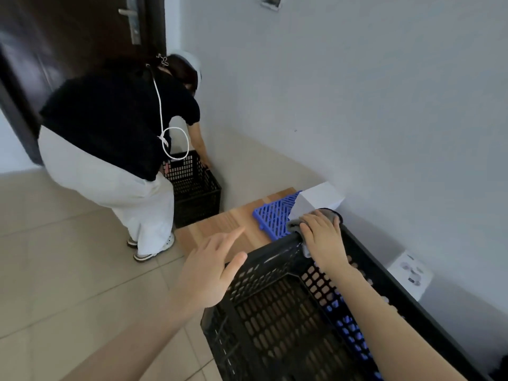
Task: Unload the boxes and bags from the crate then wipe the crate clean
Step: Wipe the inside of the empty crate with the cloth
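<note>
On the tabletop (220, 232) by the wall stood the black crate (264, 273). My right hand (321, 237) pressed a grey cloth (295, 225) onto its far corner, fingers fairly flat. My left hand (209, 270) hovered beside its rim, spread wide, holding nothing. 1 white box (316, 200) sat just beyond.

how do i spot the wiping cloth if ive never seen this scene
Find the big black crate in the right foreground and follow its far rim toward the wall. There the right hand presses a grey cloth over the rim. It is the only soft, crumpled thing, unlike the rigid white box and blue grid behind.
</note>
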